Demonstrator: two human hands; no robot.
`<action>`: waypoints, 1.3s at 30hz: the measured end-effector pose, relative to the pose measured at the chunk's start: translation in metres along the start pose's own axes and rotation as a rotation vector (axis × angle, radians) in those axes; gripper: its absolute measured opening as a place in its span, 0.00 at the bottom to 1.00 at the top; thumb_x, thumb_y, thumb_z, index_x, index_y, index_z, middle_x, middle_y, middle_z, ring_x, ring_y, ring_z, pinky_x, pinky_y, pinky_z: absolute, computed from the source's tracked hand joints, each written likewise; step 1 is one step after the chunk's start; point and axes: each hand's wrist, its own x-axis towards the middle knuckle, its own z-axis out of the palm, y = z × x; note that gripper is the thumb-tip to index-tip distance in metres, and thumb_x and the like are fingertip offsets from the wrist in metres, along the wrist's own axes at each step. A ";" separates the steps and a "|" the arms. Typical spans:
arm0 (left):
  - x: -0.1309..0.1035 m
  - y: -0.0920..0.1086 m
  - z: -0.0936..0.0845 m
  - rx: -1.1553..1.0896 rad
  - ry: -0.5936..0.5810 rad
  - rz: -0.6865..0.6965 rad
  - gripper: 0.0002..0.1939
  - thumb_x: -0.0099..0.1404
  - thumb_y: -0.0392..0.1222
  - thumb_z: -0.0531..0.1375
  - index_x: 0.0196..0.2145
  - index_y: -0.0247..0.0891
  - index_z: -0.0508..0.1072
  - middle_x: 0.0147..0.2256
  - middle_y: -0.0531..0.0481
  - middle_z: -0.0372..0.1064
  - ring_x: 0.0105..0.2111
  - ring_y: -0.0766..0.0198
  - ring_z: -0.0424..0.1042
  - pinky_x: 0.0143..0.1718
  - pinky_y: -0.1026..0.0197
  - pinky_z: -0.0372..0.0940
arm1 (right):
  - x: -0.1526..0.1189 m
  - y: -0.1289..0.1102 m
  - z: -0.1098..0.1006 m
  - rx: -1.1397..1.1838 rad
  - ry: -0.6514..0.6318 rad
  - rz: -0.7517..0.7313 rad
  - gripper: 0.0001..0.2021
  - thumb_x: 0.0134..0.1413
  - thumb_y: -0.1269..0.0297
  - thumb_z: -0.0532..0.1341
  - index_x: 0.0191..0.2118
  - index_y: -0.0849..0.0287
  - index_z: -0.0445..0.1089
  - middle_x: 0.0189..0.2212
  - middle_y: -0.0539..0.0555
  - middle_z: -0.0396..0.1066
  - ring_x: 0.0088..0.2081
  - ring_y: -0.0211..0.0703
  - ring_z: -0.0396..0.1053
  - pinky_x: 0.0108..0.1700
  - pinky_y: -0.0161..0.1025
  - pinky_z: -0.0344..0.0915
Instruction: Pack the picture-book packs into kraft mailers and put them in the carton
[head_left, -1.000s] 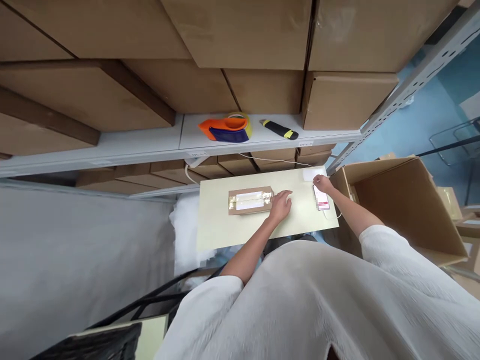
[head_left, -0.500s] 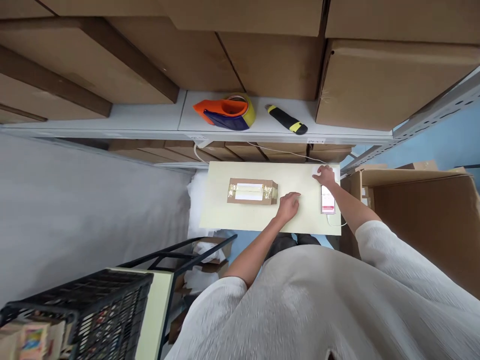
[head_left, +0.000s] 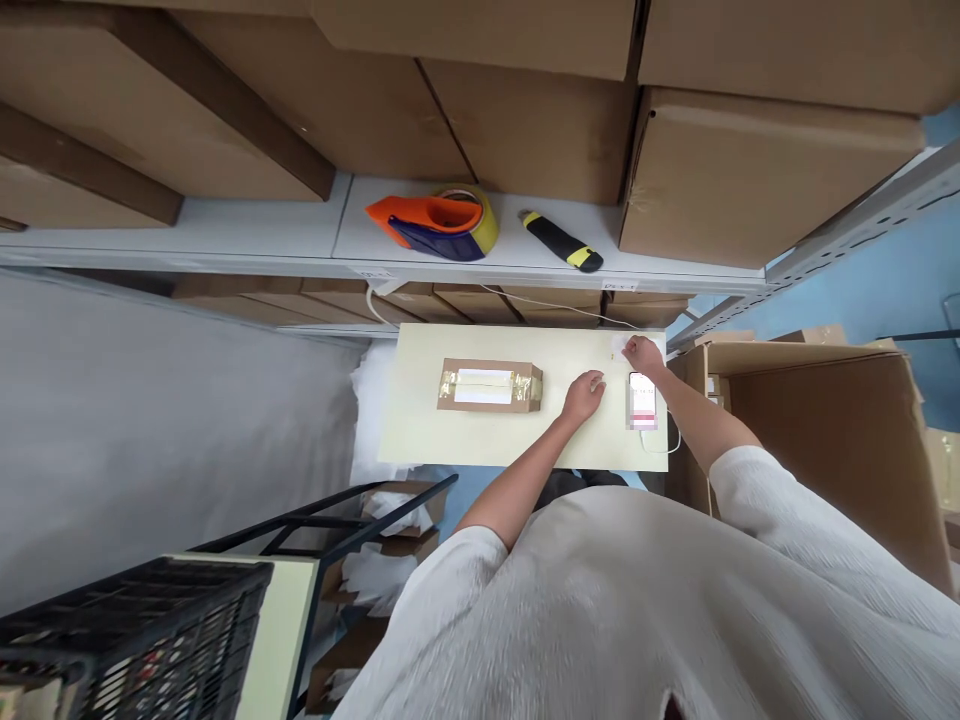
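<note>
Left grip [head_left: 583, 398] slack, empty; right grip [head_left: 645, 357] at slip [head_left: 619, 346], pinch unclear. Box [head_left: 489, 386] on counter [head_left: 420, 440], left of left grip. Forearm snagging cable [head_left: 661, 450] could drag phone [head_left: 642, 400] off.

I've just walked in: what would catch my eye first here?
The bright orange tape dispenser on the grey shelf would likely catch it first, with a black-and-yellow cutter lying to its right. On the pale table below, a taped box sits left of the left hand, and a phone with a lit screen lies near the right hand.
</note>
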 end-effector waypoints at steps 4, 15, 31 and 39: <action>0.038 0.025 0.008 0.028 0.032 -0.043 0.08 0.76 0.40 0.65 0.50 0.42 0.81 0.47 0.44 0.82 0.49 0.53 0.80 0.54 0.54 0.72 | -0.018 0.002 -0.018 0.085 0.099 -0.054 0.03 0.62 0.62 0.65 0.36 0.54 0.75 0.39 0.57 0.79 0.40 0.50 0.73 0.42 0.41 0.67; 0.075 0.070 0.022 0.204 -0.080 0.039 0.08 0.77 0.38 0.62 0.39 0.43 0.82 0.44 0.47 0.82 0.45 0.55 0.77 0.45 0.58 0.66 | -0.048 0.014 -0.057 0.070 0.128 -0.157 0.06 0.66 0.61 0.66 0.39 0.55 0.79 0.43 0.57 0.80 0.42 0.51 0.74 0.46 0.42 0.68; 0.089 0.040 0.001 -0.015 0.131 -0.246 0.10 0.63 0.35 0.66 0.29 0.45 0.70 0.36 0.50 0.78 0.40 0.56 0.75 0.43 0.58 0.69 | -0.077 0.071 -0.085 -0.224 0.191 0.173 0.11 0.70 0.65 0.61 0.46 0.55 0.83 0.52 0.67 0.77 0.54 0.61 0.71 0.53 0.50 0.66; 0.089 0.040 -0.025 -0.008 0.243 -0.267 0.09 0.63 0.35 0.63 0.29 0.46 0.67 0.36 0.49 0.77 0.42 0.54 0.75 0.46 0.57 0.67 | -0.081 0.079 -0.087 -0.224 0.186 0.214 0.14 0.72 0.64 0.58 0.48 0.57 0.83 0.51 0.69 0.76 0.53 0.63 0.70 0.52 0.52 0.66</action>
